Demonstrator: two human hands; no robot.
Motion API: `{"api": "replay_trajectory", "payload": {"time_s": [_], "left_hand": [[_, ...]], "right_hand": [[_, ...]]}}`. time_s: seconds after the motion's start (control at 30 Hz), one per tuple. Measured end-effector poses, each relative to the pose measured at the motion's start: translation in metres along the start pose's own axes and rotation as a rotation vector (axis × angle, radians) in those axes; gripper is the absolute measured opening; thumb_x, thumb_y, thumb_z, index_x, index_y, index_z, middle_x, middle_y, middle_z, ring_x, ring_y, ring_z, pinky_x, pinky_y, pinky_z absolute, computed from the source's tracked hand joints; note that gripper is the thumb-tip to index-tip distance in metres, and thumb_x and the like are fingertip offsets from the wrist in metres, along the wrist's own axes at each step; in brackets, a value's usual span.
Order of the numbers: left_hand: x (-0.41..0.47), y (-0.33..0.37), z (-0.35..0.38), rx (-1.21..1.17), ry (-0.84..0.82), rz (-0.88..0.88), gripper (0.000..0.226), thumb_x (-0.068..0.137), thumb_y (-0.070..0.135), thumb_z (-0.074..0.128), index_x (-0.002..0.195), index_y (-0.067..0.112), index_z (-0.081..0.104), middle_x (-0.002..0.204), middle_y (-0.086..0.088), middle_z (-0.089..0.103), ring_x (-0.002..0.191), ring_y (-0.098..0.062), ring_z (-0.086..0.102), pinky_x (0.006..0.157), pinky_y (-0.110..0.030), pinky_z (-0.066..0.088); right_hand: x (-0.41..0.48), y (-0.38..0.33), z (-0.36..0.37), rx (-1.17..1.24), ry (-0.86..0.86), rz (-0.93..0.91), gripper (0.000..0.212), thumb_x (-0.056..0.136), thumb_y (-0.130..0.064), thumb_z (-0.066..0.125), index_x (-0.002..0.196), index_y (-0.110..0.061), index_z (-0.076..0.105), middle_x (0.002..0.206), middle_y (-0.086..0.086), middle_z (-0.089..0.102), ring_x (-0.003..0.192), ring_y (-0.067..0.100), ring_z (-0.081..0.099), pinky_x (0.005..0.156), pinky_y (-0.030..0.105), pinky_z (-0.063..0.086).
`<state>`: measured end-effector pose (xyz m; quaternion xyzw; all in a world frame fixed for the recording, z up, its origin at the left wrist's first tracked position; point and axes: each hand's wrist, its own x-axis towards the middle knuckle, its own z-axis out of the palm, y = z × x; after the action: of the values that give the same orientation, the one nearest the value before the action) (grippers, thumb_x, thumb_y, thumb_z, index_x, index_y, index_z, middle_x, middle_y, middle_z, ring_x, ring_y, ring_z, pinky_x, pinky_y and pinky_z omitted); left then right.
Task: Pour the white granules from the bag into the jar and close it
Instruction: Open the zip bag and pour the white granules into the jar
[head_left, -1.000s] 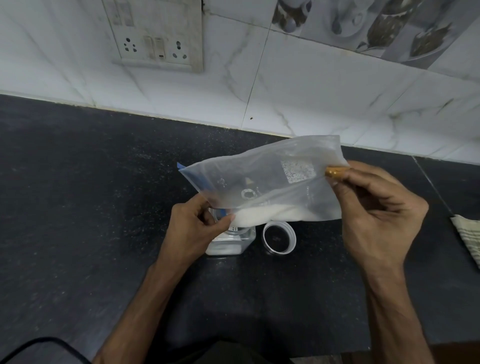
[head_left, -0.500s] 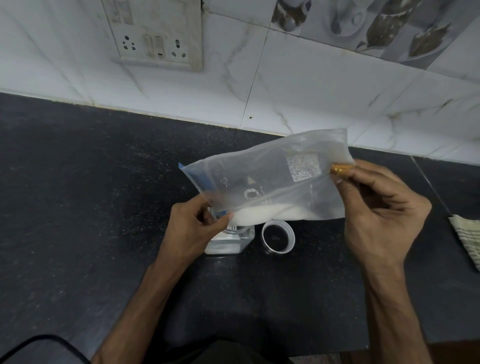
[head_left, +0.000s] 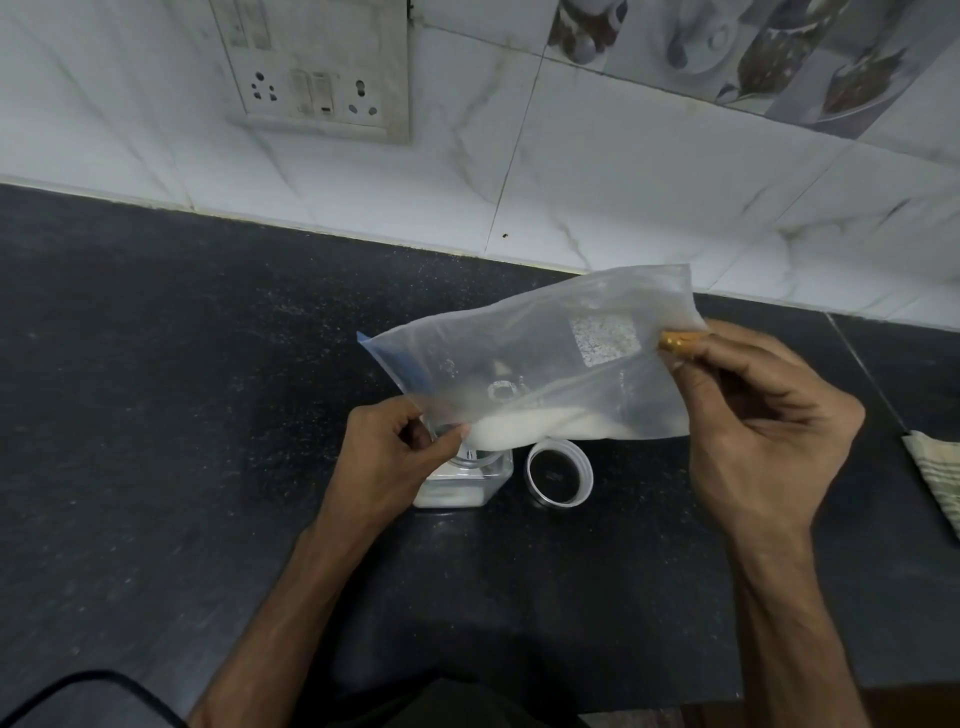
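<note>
A clear zip bag (head_left: 540, 353) hangs tilted over the black counter, its right end raised and its blue-edged mouth down at the left. White granules (head_left: 524, 428) lie along its lower edge. My left hand (head_left: 395, 457) pinches the bag's low corner right over the mouth of a small clear jar (head_left: 467, 486), which holds some white granules at its bottom. My right hand (head_left: 753, 426) grips the bag's upper right edge. The jar's lid (head_left: 560, 478) lies open side up on the counter, just right of the jar.
The black stone counter (head_left: 182, 415) runs back to a white tiled wall with a socket panel (head_left: 317, 73). A striped cloth (head_left: 935, 478) lies at the right edge. A dark cable (head_left: 78, 686) loops at the lower left.
My right hand has lifted the bag's right end slightly higher, steepening the tilt. The granules have slid further toward the low left corner over the jar.
</note>
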<state>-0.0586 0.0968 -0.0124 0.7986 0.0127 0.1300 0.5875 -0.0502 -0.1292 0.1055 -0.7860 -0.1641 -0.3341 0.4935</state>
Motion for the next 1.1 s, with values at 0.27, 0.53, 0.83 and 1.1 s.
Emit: {"api": "replay_trajectory", "payload": {"time_s": [0.27, 0.53, 0.83, 1.1], "left_hand": [[0.0005, 0.0013, -0.0004, -0.015, -0.019, -0.017, 0.035, 0.075, 0.009, 0.083, 0.065, 0.036, 0.062, 0.044, 0.011, 0.05, 0.042, -0.002, 0.043, 0.045, -0.011, 0.036], [0.0001, 0.0025, -0.0002, -0.01, -0.018, -0.013, 0.036, 0.075, 0.007, 0.082, 0.067, 0.036, 0.061, 0.044, 0.009, 0.05, 0.045, -0.005, 0.046, 0.045, -0.012, 0.036], [0.0, 0.0014, 0.0001, -0.016, -0.028, -0.016, 0.022, 0.077, 0.007, 0.081, 0.081, 0.026, 0.073, 0.045, 0.01, 0.05, 0.044, -0.004, 0.045, 0.047, -0.008, 0.036], [-0.0009, 0.0047, -0.0011, -0.008, -0.045, 0.01, 0.017, 0.078, 0.004, 0.079, 0.089, 0.017, 0.075, 0.049, 0.022, 0.057, 0.042, 0.0, 0.044, 0.047, -0.005, 0.034]], "right_hand": [[-0.0008, 0.0004, 0.0004, 0.001, 0.005, 0.008, 0.023, 0.083, 0.008, 0.071, 0.105, 0.002, 0.067, 0.105, 0.001, 0.069, 0.092, 0.004, 0.069, 0.085, 0.019, 0.053], [0.0023, 0.002, -0.0001, 0.022, 0.024, 0.017, 0.025, 0.083, 0.01, 0.072, 0.106, 0.002, 0.067, 0.097, -0.004, 0.07, 0.092, 0.002, 0.069, 0.084, 0.018, 0.053], [-0.0006, 0.0029, 0.0017, 0.016, -0.005, 0.013, 0.025, 0.083, 0.011, 0.071, 0.106, 0.004, 0.067, 0.105, 0.002, 0.069, 0.092, 0.005, 0.069, 0.086, 0.02, 0.054], [0.0004, 0.0074, -0.0076, 0.052, -0.27, 0.075, 0.068, 0.077, 0.025, 0.066, 0.134, -0.009, 0.052, 0.133, 0.009, 0.06, 0.13, 0.022, 0.056, 0.109, 0.037, 0.046]]}}
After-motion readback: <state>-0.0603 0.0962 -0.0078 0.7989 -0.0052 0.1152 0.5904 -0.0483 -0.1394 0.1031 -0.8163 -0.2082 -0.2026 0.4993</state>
